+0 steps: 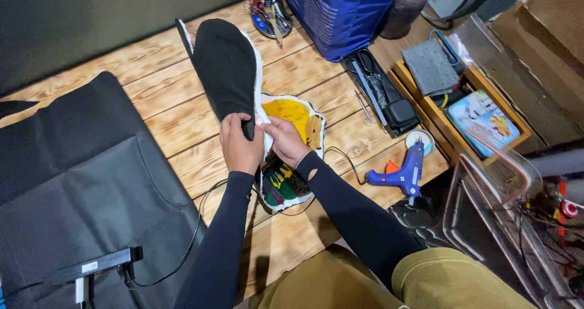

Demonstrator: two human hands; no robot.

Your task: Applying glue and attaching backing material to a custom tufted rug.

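Both hands [261,142] pinch black oval patch [228,65].

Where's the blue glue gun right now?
In the head view, the blue glue gun stands on the wooden table near its right edge, right of the right hand and just below a small round white container.

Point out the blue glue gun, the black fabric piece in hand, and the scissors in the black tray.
blue glue gun [406,170]: head view, on its body above the handle.
black fabric piece [226,65]: head view, on its broad upper area.
scissors [365,65]: head view, near the handles, in the black tray [398,111].
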